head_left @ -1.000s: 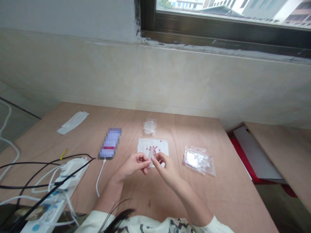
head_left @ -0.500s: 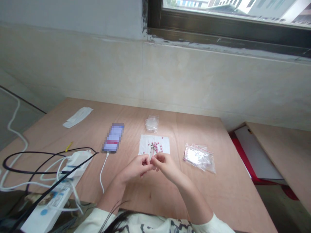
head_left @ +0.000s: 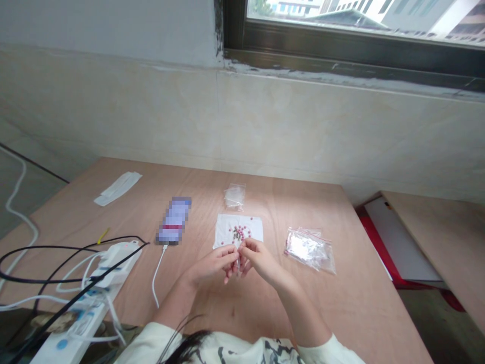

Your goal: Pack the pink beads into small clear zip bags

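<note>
My left hand (head_left: 221, 260) and my right hand (head_left: 256, 256) meet at the near edge of a white sheet (head_left: 222, 227). Both have their fingers closed in a pinch, fingertips together. Something thin and pale shows between them, too small to name. On the sheet lie several small pink and red beads (head_left: 246, 233), with a few little dark pieces (head_left: 237, 235) among them. Behind the sheet is a small clear plastic bag (head_left: 235, 196). To the right of my hands lie clear zip bags (head_left: 310, 249) with a bright glare on them.
A phone (head_left: 174, 221) on a white charging cable (head_left: 157, 278) lies to the left. Farther left are a folded white face mask (head_left: 118, 188) and a power strip (head_left: 117, 263) with tangled black and white cables. A second table (head_left: 435, 227) stands at the right.
My fingertips have shifted, and the thin pale thing between them now points down toward me rather than up over the sheet. The whole view has tilted slightly.
</note>
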Demonstrator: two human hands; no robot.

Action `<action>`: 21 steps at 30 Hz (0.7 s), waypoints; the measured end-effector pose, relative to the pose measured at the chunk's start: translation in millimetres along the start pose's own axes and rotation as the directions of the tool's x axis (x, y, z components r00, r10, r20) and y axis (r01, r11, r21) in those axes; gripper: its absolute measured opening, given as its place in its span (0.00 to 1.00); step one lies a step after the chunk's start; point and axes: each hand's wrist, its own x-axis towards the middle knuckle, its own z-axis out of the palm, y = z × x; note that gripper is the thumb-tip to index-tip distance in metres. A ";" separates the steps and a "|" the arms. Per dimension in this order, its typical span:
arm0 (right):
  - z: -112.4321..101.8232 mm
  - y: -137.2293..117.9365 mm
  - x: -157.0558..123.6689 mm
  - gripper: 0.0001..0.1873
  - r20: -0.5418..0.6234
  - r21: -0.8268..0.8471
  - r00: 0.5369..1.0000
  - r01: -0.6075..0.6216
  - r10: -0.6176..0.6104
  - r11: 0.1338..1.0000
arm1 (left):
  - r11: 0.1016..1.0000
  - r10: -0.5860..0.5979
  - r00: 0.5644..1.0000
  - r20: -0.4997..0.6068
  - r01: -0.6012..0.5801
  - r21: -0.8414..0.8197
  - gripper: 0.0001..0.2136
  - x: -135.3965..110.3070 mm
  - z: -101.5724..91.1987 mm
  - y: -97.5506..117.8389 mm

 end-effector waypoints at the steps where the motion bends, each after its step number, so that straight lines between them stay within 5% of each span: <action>1: -0.7 -0.5 0.6 0.08 0.002 0.001 1.000 0.007 -0.007 1.000 | 1.000 -0.001 1.000 0.004 0.001 -0.020 0.14 1.6 -1.3 -1.5; 6: -6.0 0.0 2.9 0.06 0.040 0.052 0.998 0.055 -0.057 0.997 | 0.998 -0.022 0.999 -0.024 0.020 -0.065 0.15 5.5 -6.8 -11.5; 10: -5.8 6.0 4.2 0.06 0.030 0.035 0.997 0.064 -0.065 0.997 | 0.999 -0.018 0.995 -0.098 0.023 0.049 0.14 5.9 -8.0 -17.8; 16: 6.2 17.0 0.0 0.08 -0.229 -0.203 0.970 0.038 -0.086 0.978 | 0.923 0.162 0.950 -0.267 -0.050 0.381 0.12 5.9 -1.6 -20.8; 21: 2.9 19.4 -8.5 0.10 -0.419 -0.376 0.888 0.018 -0.188 0.926 | 0.868 0.278 0.891 -0.359 -0.073 0.491 0.11 -1.0 -3.0 -18.6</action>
